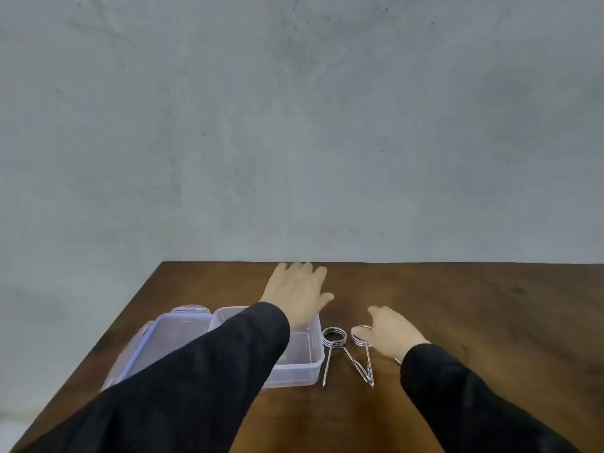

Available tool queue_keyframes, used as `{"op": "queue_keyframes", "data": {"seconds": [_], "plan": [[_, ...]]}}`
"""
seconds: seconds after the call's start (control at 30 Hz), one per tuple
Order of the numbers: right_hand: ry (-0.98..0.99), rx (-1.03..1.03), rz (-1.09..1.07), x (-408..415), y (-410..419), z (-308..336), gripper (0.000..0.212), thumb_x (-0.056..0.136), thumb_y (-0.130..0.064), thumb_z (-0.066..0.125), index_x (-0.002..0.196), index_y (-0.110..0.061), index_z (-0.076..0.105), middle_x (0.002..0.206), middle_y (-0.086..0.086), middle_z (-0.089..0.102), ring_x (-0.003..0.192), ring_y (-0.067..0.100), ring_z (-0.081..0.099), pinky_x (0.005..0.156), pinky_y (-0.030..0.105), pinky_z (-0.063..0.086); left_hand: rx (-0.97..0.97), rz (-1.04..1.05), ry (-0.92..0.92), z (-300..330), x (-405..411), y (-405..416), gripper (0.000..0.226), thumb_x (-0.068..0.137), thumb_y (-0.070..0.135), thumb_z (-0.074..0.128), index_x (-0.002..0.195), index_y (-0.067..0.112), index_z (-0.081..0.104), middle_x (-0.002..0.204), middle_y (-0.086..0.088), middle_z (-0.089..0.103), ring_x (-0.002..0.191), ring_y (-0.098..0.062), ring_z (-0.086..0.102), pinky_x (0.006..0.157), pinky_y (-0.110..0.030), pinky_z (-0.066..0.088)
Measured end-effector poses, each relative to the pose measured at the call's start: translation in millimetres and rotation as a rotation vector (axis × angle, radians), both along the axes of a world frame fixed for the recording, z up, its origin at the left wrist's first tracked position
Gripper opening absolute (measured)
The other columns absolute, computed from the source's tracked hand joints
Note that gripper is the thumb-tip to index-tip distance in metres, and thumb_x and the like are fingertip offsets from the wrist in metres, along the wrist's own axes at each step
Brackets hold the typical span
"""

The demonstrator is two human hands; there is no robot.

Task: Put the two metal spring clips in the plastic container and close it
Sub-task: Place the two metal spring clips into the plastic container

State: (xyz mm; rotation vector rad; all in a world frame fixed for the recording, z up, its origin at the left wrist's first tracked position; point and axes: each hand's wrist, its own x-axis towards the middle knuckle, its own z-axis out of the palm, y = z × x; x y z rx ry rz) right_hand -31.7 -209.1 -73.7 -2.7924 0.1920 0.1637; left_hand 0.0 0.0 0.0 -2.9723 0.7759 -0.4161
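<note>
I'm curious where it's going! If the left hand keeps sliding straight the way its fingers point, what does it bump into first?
Probably nothing on the table: the left hand points past its far edge, toward the grey wall. How far back the wall stands is unclear.

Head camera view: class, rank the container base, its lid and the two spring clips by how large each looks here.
1. Container base and lid: look alike in size, and the left sleeve hides part of both, so no ranking between them.
2. Left clip and right clip: smaller, alike; the right hand partly covers one.
</note>
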Motion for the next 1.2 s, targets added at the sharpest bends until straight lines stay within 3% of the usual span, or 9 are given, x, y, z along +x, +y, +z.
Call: {"op": "queue_keyframes", "data": {"seconds": [0.1,0.23,0.67,0.87,1.0,1.1,1.2], "plan": [[0.079,-0.044,-0.066,-9,-8,-28,0.069,0.086,-0.068,0.056,0.13,-0.014,0.056,0.129,0.008,0.059,0.116,0.026,0.057,0.098,0.042,0.05,0.018,0.023,0.049,-30,-9,-6,0.045,0.096,0.052,0.042,0.122,0.019,0.056,0.113,-0.005,0.065,0.107,-0.027,0.058,0.099,-0.047,0.041],[0.079,-0.052,-0.14,-14,-13,-54,0.071,0.08,-0.072,0.059,0.124,-0.017,0.06,0.127,0.004,0.057,0.121,0.026,0.052,0.097,0.044,0.048,-0.005,0.048,0.097,-54,-11,-5,0.046,0.097,0.052,0.041,0.124,0.02,0.057,0.123,-0.004,0.064,0.117,-0.024,0.055,0.104,-0.046,0.04],[-0.038,-0.055,-0.188,2,-17,-72,0.05,0.089,-0.054,0.062,0.131,-0.026,0.06,0.127,-0.001,0.06,0.122,0.023,0.05,0.102,0.046,0.042,-0.077,0.152,0.127,-60,8,26,0.051,0.097,0.055,0.042,0.138,0.026,0.05,0.148,-0.002,0.05,0.139,-0.023,0.041,0.117,-0.046,0.027],[-0.105,0.014,-0.193,23,-15,-55,0.038,0.091,-0.049,0.063,0.119,-0.024,0.066,0.118,0.0,0.061,0.114,0.024,0.052,0.096,0.047,0.042,-0.112,0.249,0.106,-54,25,85,0.057,0.097,0.057,0.039,0.142,0.023,0.046,0.15,-0.006,0.048,0.141,-0.025,0.037,0.116,-0.047,0.026],[-0.239,0.099,-0.084,46,15,-11,0.044,0.092,-0.049,0.065,0.127,-0.023,0.063,0.126,0.001,0.06,0.118,0.024,0.052,0.102,0.05,0.043,-0.15,0.336,0.092,-58,33,139,0.056,0.098,0.055,0.038,0.142,0.021,0.046,0.149,-0.006,0.049,0.139,-0.026,0.04,0.114,-0.047,0.03],[-0.271,0.234,0.143,55,49,21,0.048,0.09,-0.046,0.069,0.13,-0.023,0.062,0.122,-0.003,0.059,0.116,0.019,0.052,0.103,0.048,0.045,-0.192,0.404,0.094,-66,36,178,0.054,0.099,0.053,0.039,0.142,0.022,0.047,0.148,-0.005,0.05,0.137,-0.025,0.043,0.112,-0.045,0.032],[-0.199,0.196,0.389,57,91,36,0.053,0.087,-0.052,0.069,0.132,-0.028,0.06,0.118,-0.01,0.057,0.111,0.014,0.05,0.1,0.042,0.046,-0.289,0.48,0.121,-83,35,215,0.048,0.1,0.047,0.043,0.139,0.021,0.051,0.143,-0.005,0.055,0.132,-0.026,0.049,0.107,-0.045,0.038]]}}
